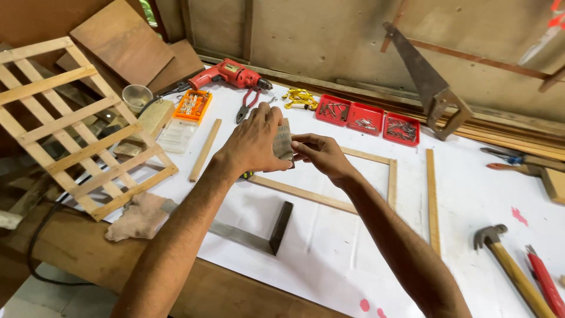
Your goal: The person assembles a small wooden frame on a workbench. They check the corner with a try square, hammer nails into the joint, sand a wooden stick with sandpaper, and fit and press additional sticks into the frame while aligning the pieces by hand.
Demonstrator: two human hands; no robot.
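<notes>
Both hands meet above the wooden frame [353,179]: the left hand [254,141] and right hand [321,154] pinch one sandpaper piece [284,140] between them. Three red trays [366,119] line the back edge; one hammer [511,266] lies right. White tabletop [329,247] stays open nearer.

A woodworking workshop: a red drill [231,75], pliers [247,105], trays of nails [367,119] and a hammer [509,266] lie on the counter [329,247], a handsaw [428,82] leans at its back edge.

Rough sandpaper [284,139], bare matt wood frame [329,201]
</notes>
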